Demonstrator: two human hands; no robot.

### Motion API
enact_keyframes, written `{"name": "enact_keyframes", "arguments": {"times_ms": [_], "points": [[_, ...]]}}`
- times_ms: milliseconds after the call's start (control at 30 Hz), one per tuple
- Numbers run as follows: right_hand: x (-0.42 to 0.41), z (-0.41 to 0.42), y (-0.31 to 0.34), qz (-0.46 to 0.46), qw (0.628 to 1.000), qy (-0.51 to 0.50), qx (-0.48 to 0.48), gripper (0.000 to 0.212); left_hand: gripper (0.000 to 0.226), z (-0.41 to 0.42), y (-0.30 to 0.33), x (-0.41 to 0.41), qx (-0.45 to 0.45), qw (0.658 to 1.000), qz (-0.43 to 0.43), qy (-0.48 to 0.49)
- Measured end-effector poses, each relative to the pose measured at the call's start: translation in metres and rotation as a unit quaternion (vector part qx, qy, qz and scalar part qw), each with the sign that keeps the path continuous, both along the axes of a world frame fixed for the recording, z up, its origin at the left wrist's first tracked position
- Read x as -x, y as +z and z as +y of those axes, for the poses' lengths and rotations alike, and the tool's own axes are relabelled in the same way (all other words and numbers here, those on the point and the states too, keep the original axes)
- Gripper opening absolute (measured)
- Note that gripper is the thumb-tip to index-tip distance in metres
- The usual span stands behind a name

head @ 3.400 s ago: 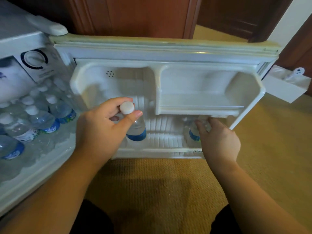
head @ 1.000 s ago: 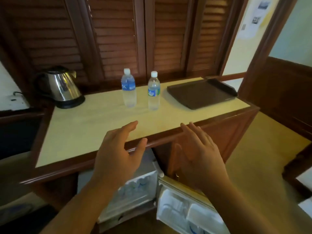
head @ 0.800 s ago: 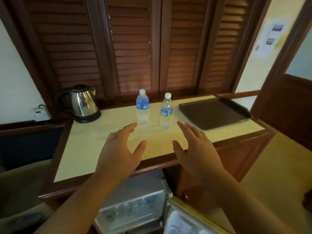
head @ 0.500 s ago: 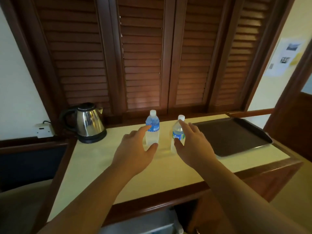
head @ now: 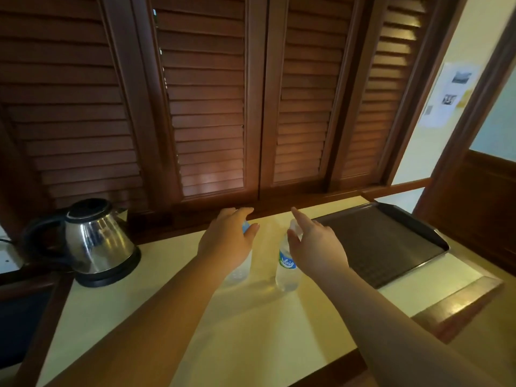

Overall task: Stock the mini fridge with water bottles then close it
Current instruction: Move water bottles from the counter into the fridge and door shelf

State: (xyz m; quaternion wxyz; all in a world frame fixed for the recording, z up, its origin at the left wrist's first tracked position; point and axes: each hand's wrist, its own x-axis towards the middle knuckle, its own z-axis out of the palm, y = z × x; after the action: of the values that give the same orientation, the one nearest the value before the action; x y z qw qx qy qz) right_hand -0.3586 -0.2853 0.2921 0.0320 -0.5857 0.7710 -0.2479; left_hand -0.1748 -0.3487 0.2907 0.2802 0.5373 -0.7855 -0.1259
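Note:
Two clear water bottles stand upright on the cream counter (head: 279, 331). The left bottle (head: 240, 270), with a blue label, is mostly hidden behind my left hand (head: 226, 241), whose fingers and thumb are spread around its upper part. The right bottle (head: 286, 268) has a blue and green label. My right hand (head: 317, 248) is open right beside it, the thumb at the bottle's neck and the fingers apart over its cap. Both bottles rest on the counter. The mini fridge is out of view below.
A steel electric kettle (head: 95, 241) on its base stands at the counter's left. A dark tray (head: 391, 247) lies at the right. Wooden louvred doors (head: 209, 107) rise just behind the counter. The counter's wooden front edge (head: 460, 300) is near me.
My view rose from the open fridge to the counter. Both hands moved forward from the counter's front edge to the two bottles and now reach around them.

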Motion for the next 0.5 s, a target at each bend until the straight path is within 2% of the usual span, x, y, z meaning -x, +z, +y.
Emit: {"name": "enact_keyframes", "arguments": {"times_ms": [133,200,300,500], "points": [[0.004,-0.003,-0.006,0.002,1.000,-0.010,0.013,0.057,0.050,-0.009,-0.004,0.000,0.023,0.999,0.010,0.041],[0.005,-0.003,-0.008,-0.003,1.000,-0.005,0.019,0.049,0.046,-0.008,-0.005,-0.001,0.023,0.998,0.000,0.057],[0.004,0.014,-0.007,-0.022,0.999,0.001,0.049,0.034,0.031,0.004,-0.006,-0.006,0.031,0.997,0.035,0.054],[0.002,0.137,-0.037,-0.062,0.987,0.026,0.144,0.028,0.038,0.100,-0.026,-0.015,0.086,0.993,0.066,0.048]]}}
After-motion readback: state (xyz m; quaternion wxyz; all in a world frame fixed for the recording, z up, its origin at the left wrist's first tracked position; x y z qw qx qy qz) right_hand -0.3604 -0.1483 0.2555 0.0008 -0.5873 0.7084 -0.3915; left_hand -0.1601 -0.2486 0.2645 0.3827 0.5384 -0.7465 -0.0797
